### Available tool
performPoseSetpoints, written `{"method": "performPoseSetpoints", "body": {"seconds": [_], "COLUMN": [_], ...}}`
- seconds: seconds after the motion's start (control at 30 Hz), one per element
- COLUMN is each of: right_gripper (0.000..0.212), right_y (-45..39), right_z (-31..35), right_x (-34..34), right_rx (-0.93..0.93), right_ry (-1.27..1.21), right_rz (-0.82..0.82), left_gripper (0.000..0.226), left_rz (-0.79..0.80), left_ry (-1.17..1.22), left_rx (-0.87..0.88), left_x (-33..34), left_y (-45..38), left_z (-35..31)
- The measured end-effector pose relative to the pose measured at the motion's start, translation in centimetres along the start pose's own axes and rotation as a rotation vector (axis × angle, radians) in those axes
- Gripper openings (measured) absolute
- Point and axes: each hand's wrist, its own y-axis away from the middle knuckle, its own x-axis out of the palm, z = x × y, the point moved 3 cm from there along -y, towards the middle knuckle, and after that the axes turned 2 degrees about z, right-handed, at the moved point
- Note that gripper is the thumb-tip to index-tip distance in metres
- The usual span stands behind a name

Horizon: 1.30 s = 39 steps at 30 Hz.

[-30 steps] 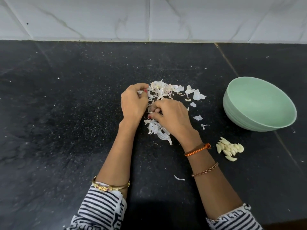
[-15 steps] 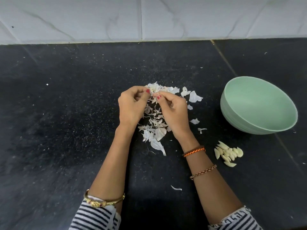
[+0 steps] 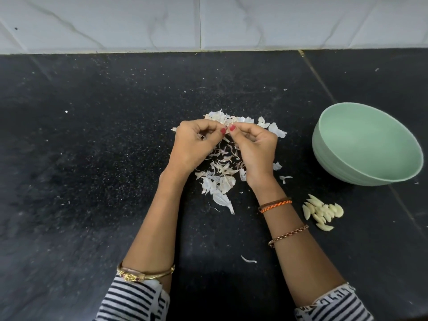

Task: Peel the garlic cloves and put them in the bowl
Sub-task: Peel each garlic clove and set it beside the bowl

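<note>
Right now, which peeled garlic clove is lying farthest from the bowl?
The lowest clove of the peeled pile. It lies a little apart below the rest of the cluster, nearest the person, while the others bunch closer to the green bowl.

Home kitchen. Evidence: black speckled stone tabletop [image 3: 92,158] butting against a white marble-look tiled wall [image 3: 208,22]; food prep on it, with garlic skins [image 3: 220,177] scattered, peeled cloves [image 3: 322,213] piled beside a mint-green bowl [image 3: 328,158].
</note>
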Motion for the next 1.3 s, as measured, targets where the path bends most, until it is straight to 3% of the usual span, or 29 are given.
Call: {"method": "performPoseSetpoints", "body": {"seconds": [0.23, 0.47, 0.6, 0.7, 0.83, 0.93, 1.07, 1.13, 1.2, 1.3], "right_gripper": [0.007, 0.015, 0.012, 0.005, 0.012, 0.013, 0.015, 0.015, 0.016, 0.012], "right_y": [0.0, 0.0, 0.1, -0.3, -0.5, -0.2, -0.5, -0.5, -0.4, -0.5], "right_z": [0.1, 0.2, 0.4, 0.8, 1.0, 0.7, 0.0, -0.1, -0.2, -0.3], "right_x": [-0.1, 0.0, -0.2, -0.7, -1.3, -1.3, -1.0, -0.9, -0.9, -0.9], "right_rx": [0.054, 0.061, 0.073, 0.123, 0.248, 0.284, 0.265, 0.234, 0.213, 0.200], "right_ry": [-0.014, -0.002, 0.002, 0.012, 0.148, 0.013, -0.139, -0.137, -0.138, -0.108], "right_rz": [0.003, 0.026, 0.063, 0.139, 0.372, 0.282, 0.171, 0.155, 0.134, 0.117], "left_gripper": [0.012, 0.031, 0.030, 0.028, 0.018, 0.020, 0.035, 0.030, 0.007, 0.015], "left_rz": [0.046, 0.001, 0.013, 0.032, -0.007, -0.116, -0.020, 0.002, 0.011, -0.007], "left_ry": [-0.159, -0.414, -0.420, -0.349, -0.279, -0.251, -0.302, -0.252, -0.213, -0.200], "left_rx": [0.058, 0.187, 0.194, 0.159, 0.093, 0.062, 0.071, 0.112, 0.142, 0.175], "left_x": [0.8, 1.2, 1.1, 1.0, 0.0, -0.9, 0.2, 0.5, 0.4, 0.3], "left_y": [0.2, 0.2, 0.2, 0.3, 0.2, 0.2, 0.4, 0.3, 0.3, 0.4], "left_z": [0.1, 0.1, 0.3, 0.3, 0.3, 0.2, 0.3, 0.3, 0.1, -0.1]}}
